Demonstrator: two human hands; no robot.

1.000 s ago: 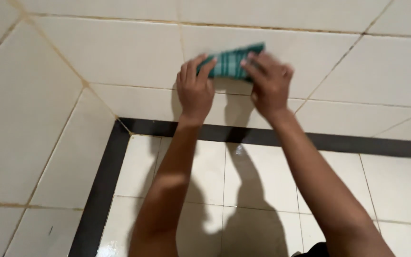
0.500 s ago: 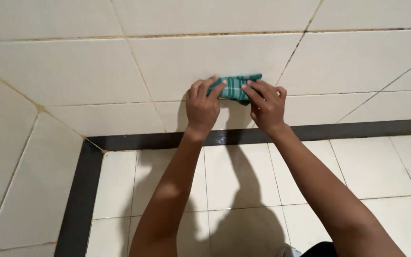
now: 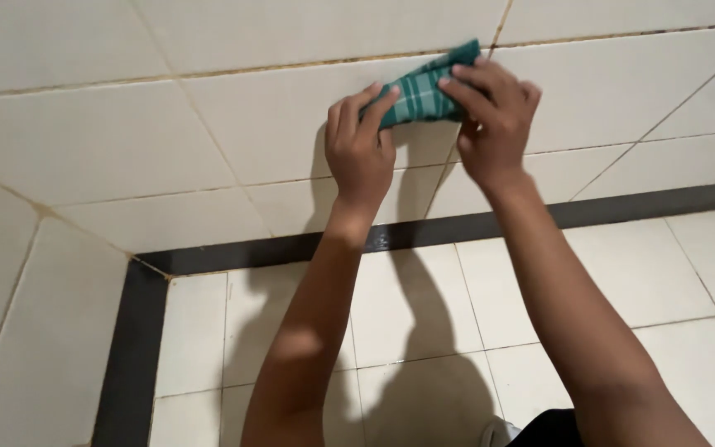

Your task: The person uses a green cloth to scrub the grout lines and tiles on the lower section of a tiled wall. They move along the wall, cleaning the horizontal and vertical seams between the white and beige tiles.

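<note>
A folded green checked cloth (image 3: 425,89) is pressed flat against the cream tiled wall (image 3: 208,124). My left hand (image 3: 359,145) holds its left end with the fingers laid over it. My right hand (image 3: 494,120) covers its right end, fingers spread on top. Both arms reach forward from the bottom of the view. Most of the cloth's right part is hidden under my right hand.
A black tile strip (image 3: 639,207) runs along the wall's base and turns down the left side (image 3: 130,348) at the corner. Cream floor tiles (image 3: 424,314) lie below my arms, with my shadow on them. A second tiled wall (image 3: 10,331) stands at the left.
The cloth and both hands have stayed together on the wall. The view has swung, so the corner now sits further left and lower, and the hands appear higher on the wall tiles.
</note>
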